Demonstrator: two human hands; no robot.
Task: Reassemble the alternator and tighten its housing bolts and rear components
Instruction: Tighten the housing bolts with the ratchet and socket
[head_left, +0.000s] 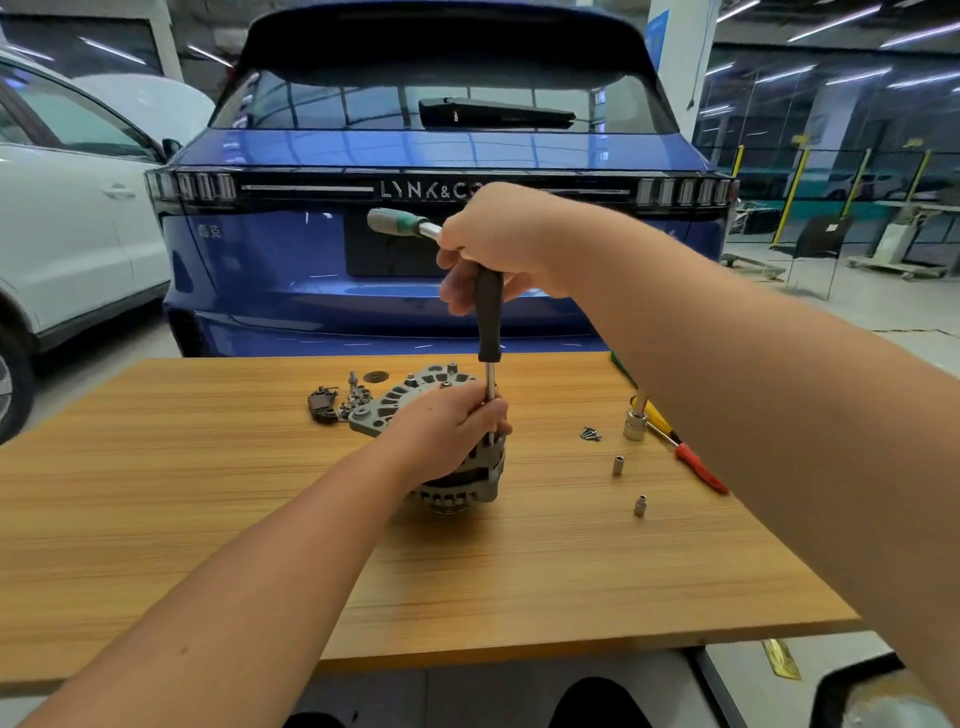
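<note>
The left hand (447, 431) pinches the driver shaft (489, 395) on the alternator (462, 467); at twelve o'clock the right hand (498, 244) grips the ratchet (400, 222), which may tilt and slip off the bolt.

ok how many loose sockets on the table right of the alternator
3. A large socket stands by the yellow tool, a smaller one sits nearer the camera, and the smallest is nearest. The right arm may hide others.

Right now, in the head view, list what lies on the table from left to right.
Black plastic part → pile of small bolts → alternator → little heap of screws → large socket → red-handled tool.
</note>
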